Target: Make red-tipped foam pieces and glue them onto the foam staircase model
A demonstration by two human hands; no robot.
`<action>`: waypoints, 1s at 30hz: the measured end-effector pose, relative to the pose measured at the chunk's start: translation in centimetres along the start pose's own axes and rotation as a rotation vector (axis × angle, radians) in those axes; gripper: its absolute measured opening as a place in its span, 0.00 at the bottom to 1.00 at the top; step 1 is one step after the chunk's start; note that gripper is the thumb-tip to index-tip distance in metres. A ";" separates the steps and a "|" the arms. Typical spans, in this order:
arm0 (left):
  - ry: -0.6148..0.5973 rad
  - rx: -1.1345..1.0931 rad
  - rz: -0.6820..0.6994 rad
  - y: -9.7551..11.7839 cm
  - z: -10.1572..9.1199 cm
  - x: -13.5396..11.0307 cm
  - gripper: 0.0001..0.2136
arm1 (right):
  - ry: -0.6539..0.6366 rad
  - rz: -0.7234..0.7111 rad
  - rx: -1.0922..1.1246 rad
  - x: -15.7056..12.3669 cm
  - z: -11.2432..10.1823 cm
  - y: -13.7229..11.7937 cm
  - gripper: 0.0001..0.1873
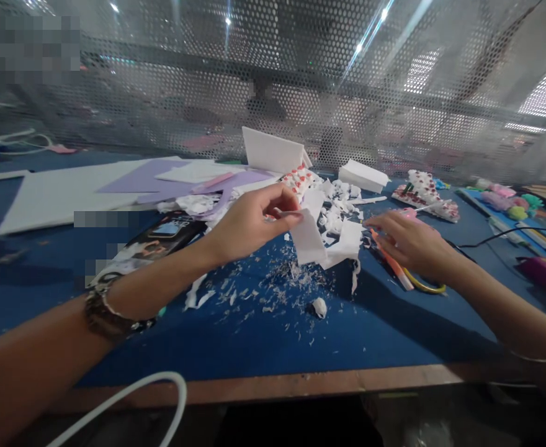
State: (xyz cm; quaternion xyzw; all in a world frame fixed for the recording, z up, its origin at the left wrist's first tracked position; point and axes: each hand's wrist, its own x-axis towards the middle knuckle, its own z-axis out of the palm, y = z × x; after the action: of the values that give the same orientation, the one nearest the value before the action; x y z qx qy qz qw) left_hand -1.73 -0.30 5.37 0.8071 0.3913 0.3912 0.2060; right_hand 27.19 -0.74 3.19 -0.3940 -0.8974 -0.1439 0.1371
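My left hand (249, 223), wearing a dark bracelet at the wrist, pinches a small white rectangular piece of foam sheet (308, 239) between thumb and fingers, above the table. My right hand (407, 239) is a little to the right, palm down with its fingers stretched out and apart. Beneath it lie an orange craft knife (396, 266) and a curved yellow handle (424, 284), partly covered by the hand. White foam offcuts (345, 245) lie between the hands. Fine white shavings (296, 273) and a small white lump (319, 307) are on the blue table.
White and lilac sheets (59, 192) spread over the back left, near a phone (165, 230). A white block (363, 175) and red-dotted white pieces (424, 192) stand behind. Coloured pompoms (505, 198) are at right. A perforated metal screen (301, 74) closes the back; a white cable (175, 385) loops in front.
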 end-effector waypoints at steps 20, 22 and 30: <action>-0.520 0.364 0.040 1.4 4.9 -3.6 0.21 | 0.317 0.162 1.029 9.6 -3.9 -3.6 0.03; -0.564 0.431 0.163 1.6 5.7 -4.2 0.17 | 0.333 0.173 1.090 9.9 -4.0 -2.9 0.04; -0.547 0.371 0.222 -0.8 4.1 -2.6 0.08 | 0.332 0.198 1.021 9.7 -3.8 -1.3 0.05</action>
State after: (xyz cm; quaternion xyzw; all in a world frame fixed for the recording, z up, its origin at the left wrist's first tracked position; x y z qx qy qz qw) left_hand 0.15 -1.99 1.16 0.9434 0.2960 0.1027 0.1092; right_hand 20.34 3.49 10.03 -0.3320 -0.7782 0.2634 0.4635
